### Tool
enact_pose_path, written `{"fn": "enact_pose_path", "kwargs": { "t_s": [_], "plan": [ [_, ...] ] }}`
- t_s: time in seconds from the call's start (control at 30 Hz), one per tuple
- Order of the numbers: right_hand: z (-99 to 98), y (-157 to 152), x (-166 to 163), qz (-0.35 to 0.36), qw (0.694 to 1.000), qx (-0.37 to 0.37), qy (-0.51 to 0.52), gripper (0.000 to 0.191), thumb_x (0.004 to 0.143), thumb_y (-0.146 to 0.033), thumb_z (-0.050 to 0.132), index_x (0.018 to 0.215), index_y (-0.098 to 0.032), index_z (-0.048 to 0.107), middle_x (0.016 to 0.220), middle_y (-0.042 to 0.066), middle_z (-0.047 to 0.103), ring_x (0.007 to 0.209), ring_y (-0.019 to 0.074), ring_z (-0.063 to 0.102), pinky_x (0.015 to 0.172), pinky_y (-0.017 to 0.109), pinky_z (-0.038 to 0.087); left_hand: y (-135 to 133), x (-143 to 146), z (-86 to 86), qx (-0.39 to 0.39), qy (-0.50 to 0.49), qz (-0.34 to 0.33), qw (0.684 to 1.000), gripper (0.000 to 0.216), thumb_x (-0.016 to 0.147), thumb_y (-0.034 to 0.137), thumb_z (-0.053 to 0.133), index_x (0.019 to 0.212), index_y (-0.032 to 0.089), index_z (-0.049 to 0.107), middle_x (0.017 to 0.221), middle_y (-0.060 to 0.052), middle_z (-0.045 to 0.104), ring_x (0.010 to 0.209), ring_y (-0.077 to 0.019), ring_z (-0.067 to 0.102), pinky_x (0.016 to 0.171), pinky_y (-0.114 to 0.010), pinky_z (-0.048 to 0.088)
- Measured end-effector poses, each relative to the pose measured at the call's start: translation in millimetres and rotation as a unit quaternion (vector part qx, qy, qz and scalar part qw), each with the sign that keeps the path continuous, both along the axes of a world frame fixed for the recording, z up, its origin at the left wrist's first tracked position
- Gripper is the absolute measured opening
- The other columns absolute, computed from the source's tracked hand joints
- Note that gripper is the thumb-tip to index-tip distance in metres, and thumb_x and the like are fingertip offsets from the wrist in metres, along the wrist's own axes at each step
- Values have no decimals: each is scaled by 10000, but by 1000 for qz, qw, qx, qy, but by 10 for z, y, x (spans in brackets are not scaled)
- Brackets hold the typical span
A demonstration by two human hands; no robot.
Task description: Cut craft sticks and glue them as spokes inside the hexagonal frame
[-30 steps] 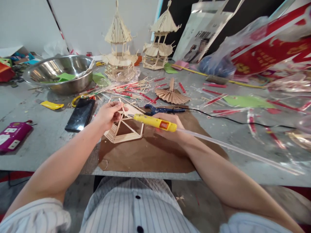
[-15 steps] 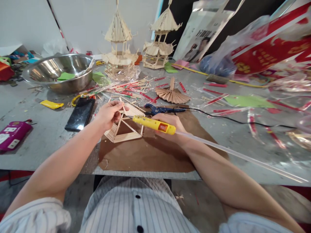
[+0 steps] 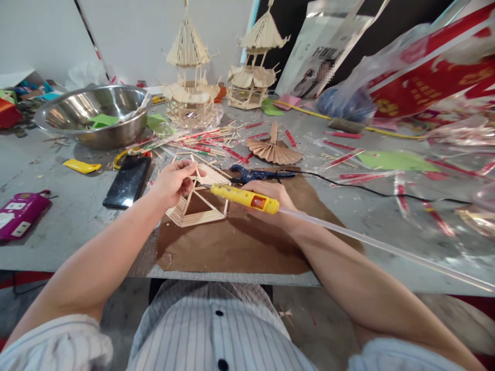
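Indoors, the left hand (image 3: 170, 184) is pinching a stick (image 3: 197, 172) at the frame (image 3: 203, 219). Just right of the frame, the right hand (image 3: 284, 203) is gripping a glue gun (image 3: 235, 195).

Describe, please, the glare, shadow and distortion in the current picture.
In the head view, glare shines on the metal bowl; in the head view, soft shadow darkens the brown sheet; in the head view, the red bag looks stretched and smeared.
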State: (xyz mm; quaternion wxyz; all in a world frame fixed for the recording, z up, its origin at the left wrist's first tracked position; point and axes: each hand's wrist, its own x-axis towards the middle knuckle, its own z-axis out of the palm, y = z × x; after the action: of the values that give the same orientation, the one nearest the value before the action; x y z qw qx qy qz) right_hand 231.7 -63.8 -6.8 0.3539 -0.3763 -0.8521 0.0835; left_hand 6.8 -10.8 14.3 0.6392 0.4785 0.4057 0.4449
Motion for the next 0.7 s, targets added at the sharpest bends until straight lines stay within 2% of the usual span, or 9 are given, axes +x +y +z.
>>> {"fn": "enact_pose_path", "kwargs": {
  "t_s": [0.7],
  "plan": [
    [-9, 7, 12, 14, 999, 34, -15, 134, 705, -291, 537, 817, -219, 549, 763, 33, 639, 654, 149, 599, 564, 250, 440, -3, 5, -1, 0, 11, -1, 1000, 159, 701, 241, 589, 685, 157, 454, 660, 11, 629, 301, -22, 399, 296, -166, 219]
  ]
}}
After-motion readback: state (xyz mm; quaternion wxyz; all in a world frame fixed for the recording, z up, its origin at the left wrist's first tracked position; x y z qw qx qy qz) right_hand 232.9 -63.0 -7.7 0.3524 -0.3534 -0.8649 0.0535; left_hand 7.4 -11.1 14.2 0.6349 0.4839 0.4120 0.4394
